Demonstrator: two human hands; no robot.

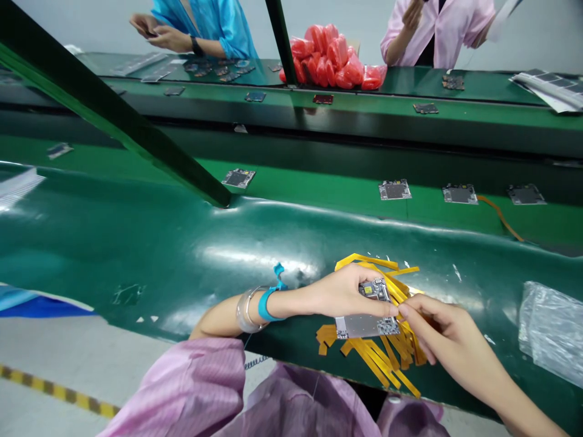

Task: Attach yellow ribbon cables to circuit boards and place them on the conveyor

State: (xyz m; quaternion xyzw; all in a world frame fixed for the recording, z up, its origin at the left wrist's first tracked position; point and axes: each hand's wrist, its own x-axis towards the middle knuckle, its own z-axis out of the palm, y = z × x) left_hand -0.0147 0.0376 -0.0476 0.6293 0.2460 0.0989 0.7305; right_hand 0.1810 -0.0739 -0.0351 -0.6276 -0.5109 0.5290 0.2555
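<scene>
The board (364, 326), held over yellow strips (371, 361) near the front edge of the bench (150, 255), looks light, stiff and probably fragile (best taken by its rims). The left hand (348, 292), nearly closed, grips it; the right hand (439, 321) curls alongside, whether pinching anything I cannot tell.

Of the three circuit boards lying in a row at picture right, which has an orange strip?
The middle board: an orange strip runs from its right edge. The left board and the right board of that row show no such strip.
</scene>
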